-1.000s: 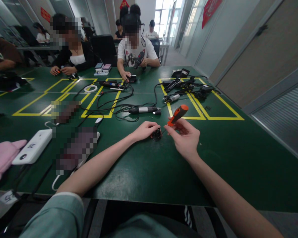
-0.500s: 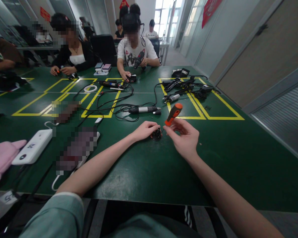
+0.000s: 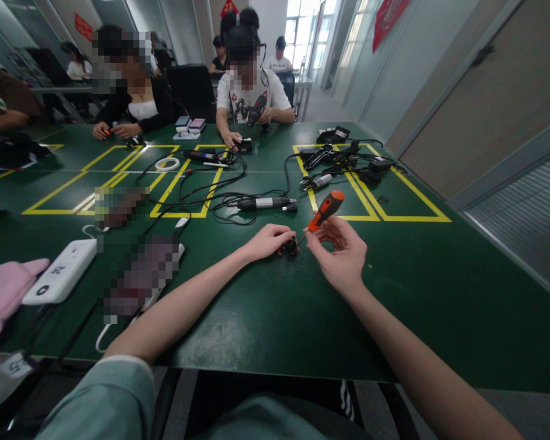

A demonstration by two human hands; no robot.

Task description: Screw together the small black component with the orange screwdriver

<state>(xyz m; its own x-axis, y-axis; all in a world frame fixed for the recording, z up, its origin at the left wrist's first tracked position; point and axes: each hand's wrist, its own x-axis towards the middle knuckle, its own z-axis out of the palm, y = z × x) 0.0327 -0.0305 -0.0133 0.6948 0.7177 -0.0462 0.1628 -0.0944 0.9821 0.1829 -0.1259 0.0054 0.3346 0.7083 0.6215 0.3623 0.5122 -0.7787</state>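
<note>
My left hand (image 3: 271, 240) is closed around the side of a small round black part (image 3: 289, 249) resting on the green table; its exact kind cannot be made out. In my right hand (image 3: 341, 250) is a screwdriver (image 3: 327, 208) with an orange and dark grey handle, pinched low near the collar. The handle tilts up and to the right, while the thin shaft points down left at the black part. Whether the tip touches it is too small to tell.
Beyond my hands lies a grey and black pen-shaped power tool (image 3: 263, 203) with its cable. Tangled black cables and tools (image 3: 343, 160) sit back right. A white power bank (image 3: 62, 272) and a blurred device (image 3: 142, 275) lie left. Across the table a person (image 3: 252, 91) holds a drill.
The screwdriver handle has tipped further to the right, and my right fingers have shifted slightly with it. My left hand and the black part stay in place.
</note>
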